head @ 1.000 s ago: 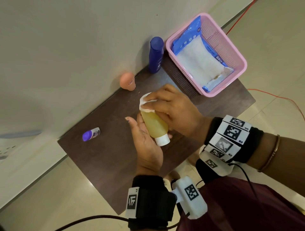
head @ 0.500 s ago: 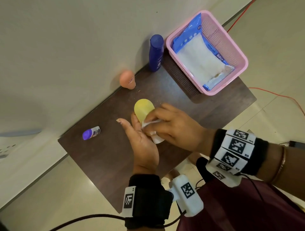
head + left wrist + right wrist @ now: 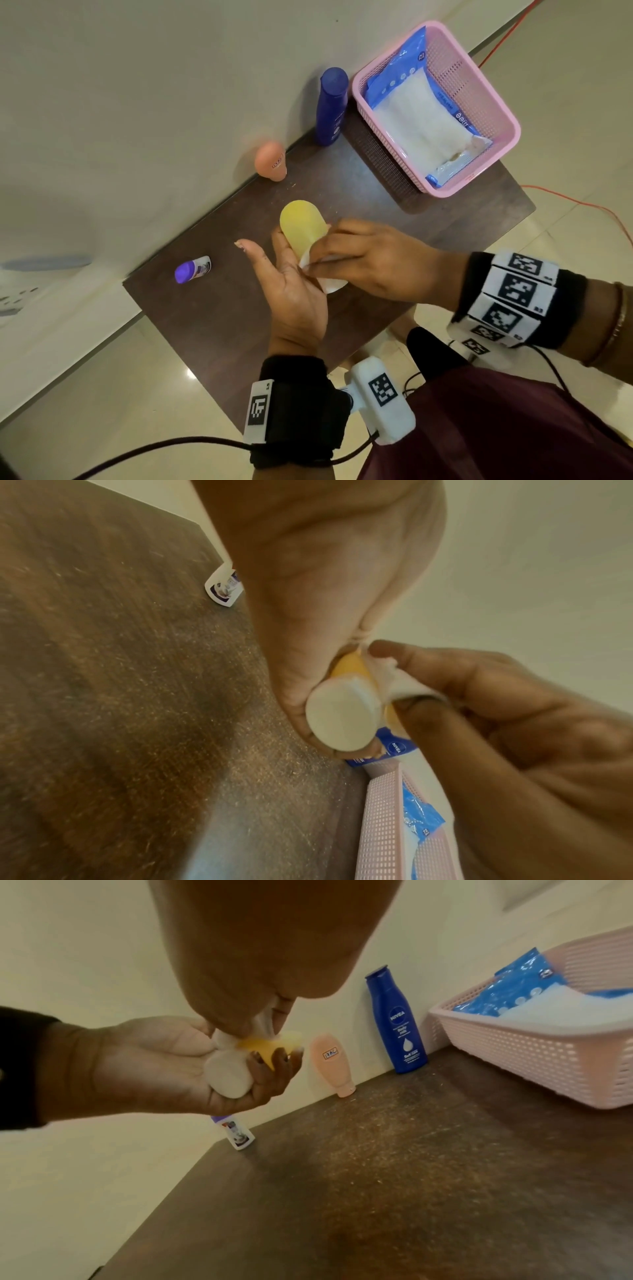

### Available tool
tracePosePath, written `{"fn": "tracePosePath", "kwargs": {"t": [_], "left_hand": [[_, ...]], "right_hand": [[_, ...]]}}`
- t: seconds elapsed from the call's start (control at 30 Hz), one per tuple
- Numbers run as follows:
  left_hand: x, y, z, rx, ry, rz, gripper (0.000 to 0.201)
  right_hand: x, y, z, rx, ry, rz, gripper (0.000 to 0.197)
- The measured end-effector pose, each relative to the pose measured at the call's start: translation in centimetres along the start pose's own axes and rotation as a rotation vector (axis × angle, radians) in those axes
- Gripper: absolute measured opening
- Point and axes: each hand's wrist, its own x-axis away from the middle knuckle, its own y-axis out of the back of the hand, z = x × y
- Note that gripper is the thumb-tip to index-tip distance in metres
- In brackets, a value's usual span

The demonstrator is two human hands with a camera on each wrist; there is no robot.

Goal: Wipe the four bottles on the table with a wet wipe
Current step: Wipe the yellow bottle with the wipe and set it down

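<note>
While the left hand (image 3: pixel 291 291) cradles the yellow bottle (image 3: pixel 301 224) above the desk's middle, the right hand (image 3: pixel 370 263) pinching the wet wipe (image 3: pixel 308 262) could nudge it loose from that light grip.

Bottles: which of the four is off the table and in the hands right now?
The yellow bottle with the white cap. The left hand holds it while the right hand wipes it; the blue, peach and purple-capped ones stand on the table.
</note>
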Motion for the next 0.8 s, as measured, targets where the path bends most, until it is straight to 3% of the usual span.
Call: {"fn": "tracePosePath", "kwargs": {"t": [0.1, 0.17, 0.3, 0.5, 0.63, 0.8], "left_hand": [[0.3, -0.3, 0.0, 0.019, 0.000, 0.000, 0.086], [0.3, -0.6, 0.1, -0.001, 0.013, 0.026, 0.087], [0.2, -0.8, 0.3, -0.059, 0.014, 0.062, 0.087], [-0.6, -0.1, -0.7, 0.058, -0.063, 0.023, 0.078], [-0.9, 0.1, -0.8, 0.032, -0.052, 0.008, 0.071], [-0.9, -0.4, -0.2, 0.016, -0.046, 0.016, 0.069]], "right_hand": [[0.7, 0.6, -1.0, -0.047, -0.005, 0.025, 0.032], [0.2, 0.8, -1.9, -0.031, -0.081, -0.008, 0.026], [-2.2, 1.0, -2.6, 0.044, -0.234, -0.114, 0.032], [-1.9, -0.5, -0.7, 0.015, -0.046, -0.048, 0.025], [-0.2, -0.1, -1.2, -0.071, 0.042, -0.047, 0.034], [-1.6, 0.2, -3.3, -0.027, -0.054, -0.144, 0.023]]}}
